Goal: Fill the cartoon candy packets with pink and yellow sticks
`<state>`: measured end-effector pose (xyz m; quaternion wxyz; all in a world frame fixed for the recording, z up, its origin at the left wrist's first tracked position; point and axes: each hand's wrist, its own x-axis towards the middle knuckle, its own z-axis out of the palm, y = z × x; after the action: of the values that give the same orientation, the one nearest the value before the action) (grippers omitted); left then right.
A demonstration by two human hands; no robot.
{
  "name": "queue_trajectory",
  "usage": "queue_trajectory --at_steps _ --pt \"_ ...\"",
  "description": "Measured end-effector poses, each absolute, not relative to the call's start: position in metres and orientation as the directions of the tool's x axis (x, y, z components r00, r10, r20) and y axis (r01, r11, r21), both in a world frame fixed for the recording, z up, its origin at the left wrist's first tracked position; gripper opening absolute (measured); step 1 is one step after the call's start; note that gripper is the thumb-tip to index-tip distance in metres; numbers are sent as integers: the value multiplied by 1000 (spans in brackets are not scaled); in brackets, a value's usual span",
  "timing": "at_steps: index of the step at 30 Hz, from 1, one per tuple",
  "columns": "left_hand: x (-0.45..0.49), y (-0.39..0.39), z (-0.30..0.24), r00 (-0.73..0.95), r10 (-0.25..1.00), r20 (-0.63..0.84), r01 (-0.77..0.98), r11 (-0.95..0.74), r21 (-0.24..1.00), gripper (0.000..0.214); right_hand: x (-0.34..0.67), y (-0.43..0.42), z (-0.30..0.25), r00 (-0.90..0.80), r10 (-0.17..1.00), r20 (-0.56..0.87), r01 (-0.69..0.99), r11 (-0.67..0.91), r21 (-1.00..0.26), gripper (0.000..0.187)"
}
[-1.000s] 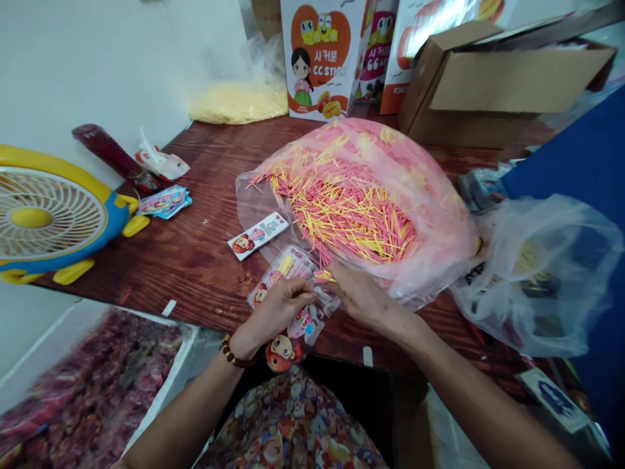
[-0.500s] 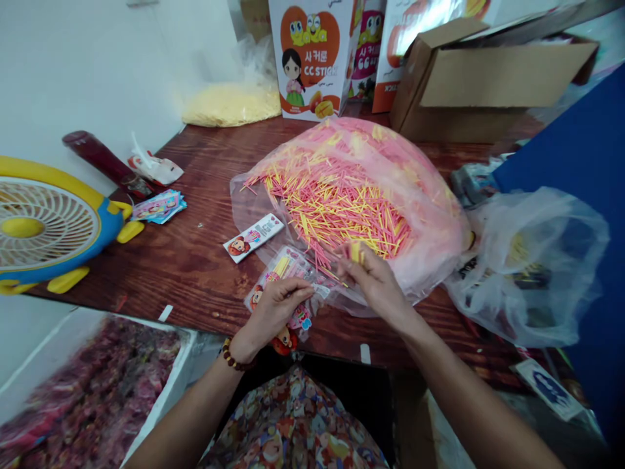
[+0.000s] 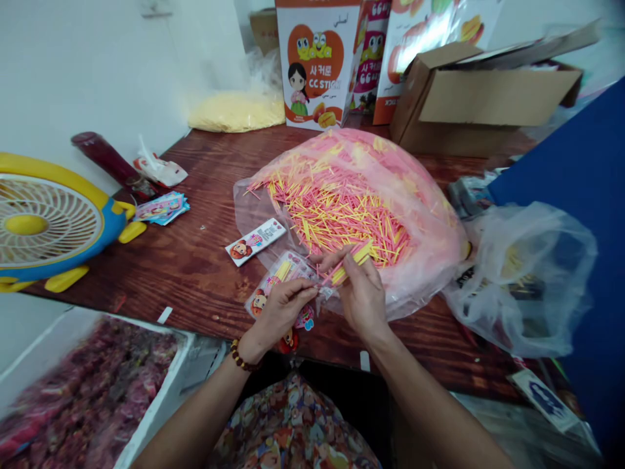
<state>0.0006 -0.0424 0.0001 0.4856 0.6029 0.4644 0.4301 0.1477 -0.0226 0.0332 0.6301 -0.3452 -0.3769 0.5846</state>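
While right fingers (image 3: 353, 272) hold yellow-pink sticks (image 3: 362, 253), the box (image 3: 316, 68) reads "CC STICK".

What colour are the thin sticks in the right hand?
Thin pink and yellow sticks, seen best in the head view.

A yellow-and-blue fan (image 3: 51, 225) sits at left, near a dark red bottle (image 3: 108, 161) and a tissue pack (image 3: 163, 170). On the far side, a "CC STICK" carton (image 3: 312, 65) stands left of an open cardboard box (image 3: 493, 98); at right, a translucent plastic bag (image 3: 530, 267) rests near a blue panel (image 3: 576, 163).
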Motion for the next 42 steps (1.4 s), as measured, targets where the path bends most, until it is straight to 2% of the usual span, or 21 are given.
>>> queue_trajectory --at_steps 4,9,14,23,27,29,34,39,42 --pt "2 -44 -1 210 977 41 132 -70 989 29 150 -19 34 82 992 94 -486 122 -866 16" --pt "4 -45 -2 177 984 -9 88 -7 996 32 149 -23 36 30 998 62 -342 68 -937 16" --pt "6 -44 -1 169 985 -22 87 7 996 32 152 -23 33 66 993 97 -262 111 -959 19" --pt "10 -37 8 182 983 2 56 -13 998 26 159 -25 37 -160 981 107 -160 81 -984 22" --pt "12 -33 8 165 986 10 28 -15 999 24 165 -20 40 -172 984 49 -193 15 -981 35" --pt "13 -31 8 153 988 14 15 -17 1000 23 169 -17 43 -161 986 37 -150 12 -989 39" --pt "15 -22 12 115 991 70 -62 -63 996 20 180 -12 57 -291 952 92 103 127 -987 34" --pt "16 -16 15 114 986 118 -80 -109 991 18 185 -8 67 -296 945 142 125 186 -975 32" --pt "16 -15 16 102 984 146 -100 -136 986 17 187 -7 72 -380 911 158 200 248 -948 32"
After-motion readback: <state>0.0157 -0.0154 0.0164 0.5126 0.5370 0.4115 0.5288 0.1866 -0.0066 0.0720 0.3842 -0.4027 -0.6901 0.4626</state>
